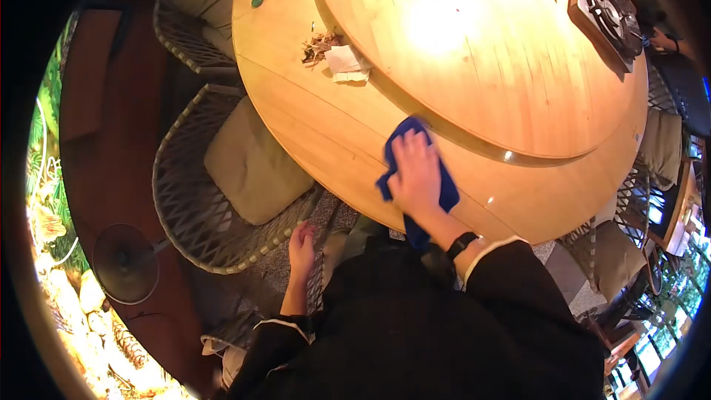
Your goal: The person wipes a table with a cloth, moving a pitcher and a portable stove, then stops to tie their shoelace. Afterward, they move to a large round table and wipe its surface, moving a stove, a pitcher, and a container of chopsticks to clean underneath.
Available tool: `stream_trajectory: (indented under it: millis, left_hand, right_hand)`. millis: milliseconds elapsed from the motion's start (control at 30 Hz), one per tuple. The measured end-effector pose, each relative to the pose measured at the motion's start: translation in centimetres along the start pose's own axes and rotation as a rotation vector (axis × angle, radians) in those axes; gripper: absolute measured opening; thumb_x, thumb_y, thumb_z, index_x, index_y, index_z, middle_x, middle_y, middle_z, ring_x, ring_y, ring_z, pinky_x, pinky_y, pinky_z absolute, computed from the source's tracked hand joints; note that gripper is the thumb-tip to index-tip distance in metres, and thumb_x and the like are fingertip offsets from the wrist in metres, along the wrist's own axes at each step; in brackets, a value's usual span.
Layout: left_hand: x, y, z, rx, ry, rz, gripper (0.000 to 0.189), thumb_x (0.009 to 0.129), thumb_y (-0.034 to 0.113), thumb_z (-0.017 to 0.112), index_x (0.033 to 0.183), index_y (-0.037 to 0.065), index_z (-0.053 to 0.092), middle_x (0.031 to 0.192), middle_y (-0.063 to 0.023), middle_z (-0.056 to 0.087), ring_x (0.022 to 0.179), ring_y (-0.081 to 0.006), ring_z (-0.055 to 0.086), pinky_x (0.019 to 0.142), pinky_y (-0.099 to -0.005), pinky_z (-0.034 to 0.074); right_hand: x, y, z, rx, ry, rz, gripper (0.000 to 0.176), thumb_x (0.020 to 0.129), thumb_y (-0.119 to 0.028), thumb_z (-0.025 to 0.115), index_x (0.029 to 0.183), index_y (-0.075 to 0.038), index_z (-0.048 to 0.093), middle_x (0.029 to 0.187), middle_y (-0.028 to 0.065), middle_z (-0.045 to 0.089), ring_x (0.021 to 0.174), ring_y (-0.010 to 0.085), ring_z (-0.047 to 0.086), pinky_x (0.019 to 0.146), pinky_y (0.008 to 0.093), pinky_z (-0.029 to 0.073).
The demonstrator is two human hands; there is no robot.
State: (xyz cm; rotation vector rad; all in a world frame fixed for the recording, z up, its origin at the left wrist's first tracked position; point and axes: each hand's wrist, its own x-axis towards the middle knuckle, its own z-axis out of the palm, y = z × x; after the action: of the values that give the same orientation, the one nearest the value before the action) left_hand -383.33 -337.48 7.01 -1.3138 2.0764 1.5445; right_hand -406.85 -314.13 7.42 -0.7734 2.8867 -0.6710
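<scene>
My right hand (pixel 416 174) lies over a dark blue cloth (pixel 449 191), pressing it onto the near rim of a round wooden table (pixel 296 115). One end of the cloth hangs past the table's edge toward my body. Empty and loosely curled, my left hand (pixel 301 250) hangs low beside a woven chair (pixel 185 200). Up the table to the left sit a small heap of brown scraps (pixel 318 48) and crumpled white tissues (pixel 348 64), against the raised wooden turntable (pixel 503 96).
A small green round object (pixel 257 2) lies near the table's left rim. On the far right stands a dark round appliance, perhaps a burner (pixel 611 7), on a tray. Cushioned woven chairs surround the table. Another person's hand (pixel 661 39) shows at the upper right.
</scene>
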Motion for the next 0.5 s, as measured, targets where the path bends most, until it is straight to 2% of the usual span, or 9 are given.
stream_trajectory:
  millis: [67, 100, 167, 200, 267, 300, 333, 400, 500]
  left_hand:
    - [0.6, -0.2, -0.3, 0.017, 0.034, -0.073, 0.038, 0.099, 0.012, 0.047, 0.133, -0.003, 0.049, 0.120, -0.0169, 0.065, 0.113, -0.0215, 0.060, 0.101, -0.0323, 0.043]
    - [1.1, -0.8, -0.8, 0.020, 0.032, -0.081, 0.038, 0.099, 0.012, 0.047, 0.133, -0.003, 0.049, 0.120, -0.0169, 0.065, 0.113, -0.0215, 0.060, 0.101, -0.0323, 0.043]
    - [2.3, -2.2, -1.5, 0.020, 0.019, -0.010, 0.038, 0.099, 0.013, 0.047, 0.133, -0.003, 0.050, 0.119, -0.0166, 0.066, 0.113, -0.0221, 0.060, 0.100, -0.0321, 0.043]
    - [2.6, -2.0, -1.6, 0.014, 0.015, -0.011, 0.038, 0.099, 0.013, 0.047, 0.133, -0.003, 0.050, 0.119, -0.0166, 0.066, 0.113, -0.0221, 0.060, 0.100, -0.0321, 0.043]
    - [2.7, -1.1, -1.7, -0.059, 0.021, -0.018, 0.037, 0.098, 0.012, 0.047, 0.132, -0.003, 0.050, 0.118, -0.0163, 0.066, 0.113, -0.0219, 0.060, 0.100, -0.0324, 0.044]
    - [2.6, -1.0, -1.7, -0.067, 0.014, -0.021, 0.037, 0.098, 0.012, 0.047, 0.132, -0.003, 0.050, 0.118, -0.0163, 0.066, 0.113, -0.0219, 0.060, 0.100, -0.0324, 0.044]
    - [2.6, -1.0, -1.7, -0.071, 0.003, -0.013, 0.037, 0.098, 0.013, 0.047, 0.131, -0.003, 0.051, 0.119, -0.0162, 0.066, 0.113, -0.0221, 0.059, 0.100, -0.0326, 0.044]
    - [2.3, -1.1, -1.8, -0.071, -0.016, -0.002, 0.036, 0.099, 0.013, 0.047, 0.131, -0.003, 0.051, 0.120, -0.0162, 0.065, 0.114, -0.0222, 0.059, 0.101, -0.0329, 0.043]
    - [1.2, 0.1, -1.4, -0.102, -0.064, 0.020, 0.036, 0.100, 0.014, 0.048, 0.132, -0.003, 0.049, 0.122, -0.0169, 0.064, 0.114, -0.0222, 0.059, 0.100, -0.0330, 0.043]
  right_hand:
    - [-3.5, -1.5, 0.0, 0.188, -0.151, -0.248, 0.066, 0.077, -0.024, 0.061, 0.140, -0.007, 0.048, 0.147, 0.0154, 0.044, 0.139, 0.0321, 0.037, 0.114, 0.0510, 0.027]
    - [-4.8, -1.1, -0.4, 0.192, -0.158, -0.244, 0.066, 0.077, -0.024, 0.061, 0.140, -0.007, 0.048, 0.147, 0.0154, 0.044, 0.139, 0.0321, 0.037, 0.114, 0.0510, 0.027]
    - [-7.4, 2.4, -2.5, 0.231, -0.335, -0.314, 0.066, 0.073, -0.022, 0.066, 0.137, -0.011, 0.052, 0.145, 0.0135, 0.047, 0.137, 0.0301, 0.040, 0.113, 0.0501, 0.030]
    - [-8.7, 4.3, -3.2, 0.143, -0.283, -0.243, 0.065, 0.070, -0.021, 0.068, 0.134, -0.014, 0.055, 0.144, 0.0120, 0.048, 0.136, 0.0319, 0.042, 0.112, 0.0505, 0.031]
    - [-10.0, 7.1, -4.3, 0.030, -0.113, 0.031, 0.068, 0.071, -0.017, 0.063, 0.137, -0.007, 0.051, 0.145, 0.0198, 0.044, 0.138, 0.0397, 0.036, 0.112, 0.0539, 0.028]
    - [-10.1, 7.3, -3.4, -0.046, 0.065, 0.164, 0.068, 0.074, -0.016, 0.060, 0.139, -0.003, 0.047, 0.148, 0.0239, 0.039, 0.140, 0.0417, 0.032, 0.112, 0.0559, 0.026]
    - [-8.9, 5.8, -2.4, -0.108, 0.127, 0.291, 0.067, 0.076, -0.017, 0.058, 0.140, -0.002, 0.046, 0.151, 0.0243, 0.035, 0.141, 0.0420, 0.030, 0.113, 0.0564, 0.024]
    - [-5.4, 1.9, 0.7, -0.161, 0.262, 0.418, 0.067, 0.076, -0.018, 0.059, 0.140, -0.003, 0.046, 0.151, 0.0227, 0.036, 0.142, 0.0416, 0.029, 0.113, 0.0552, 0.024]
    - [1.6, -5.8, 3.9, 0.028, 0.132, 0.193, 0.065, 0.072, -0.017, 0.063, 0.134, -0.004, 0.050, 0.146, 0.0188, 0.042, 0.138, 0.0393, 0.034, 0.111, 0.0548, 0.028]
